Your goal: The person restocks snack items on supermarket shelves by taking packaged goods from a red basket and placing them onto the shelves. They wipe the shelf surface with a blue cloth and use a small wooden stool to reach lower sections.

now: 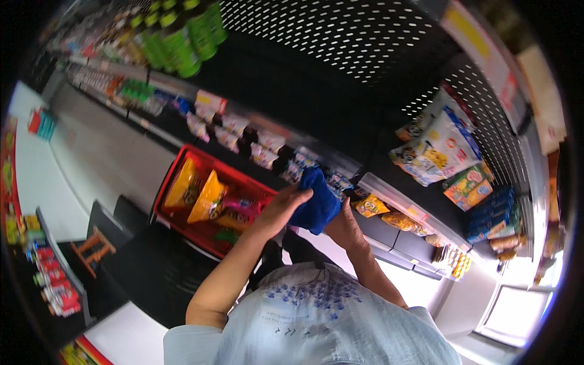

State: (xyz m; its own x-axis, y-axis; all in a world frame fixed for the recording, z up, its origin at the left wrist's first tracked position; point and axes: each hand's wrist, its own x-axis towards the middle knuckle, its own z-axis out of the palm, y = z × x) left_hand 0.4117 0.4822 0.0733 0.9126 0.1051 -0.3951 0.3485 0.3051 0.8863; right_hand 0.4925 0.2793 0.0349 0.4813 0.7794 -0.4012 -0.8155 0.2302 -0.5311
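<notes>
A blue cloth (316,204) is held up in front of my chest, between both hands. My left hand (283,210) grips its left edge, the thumb lying over the fabric. At its lower right side is my right hand (347,226), closed against the cloth with its fingers partly hidden behind it. To the left of my hands stands a red basket (159,204) with several yellow snack bags (207,198) and a pink packet (243,205) in it. Just beyond the cloth, small blue-and-white packets (299,163) sit on the shelf.
A black shelf (292,79) with a perforated back runs across in front of me. Large snack bags (441,149) stand on it at right, green cans (176,48) at far left. The shelf's front edge (395,198) is close to my right hand. A small wooden stand (93,249) is at left.
</notes>
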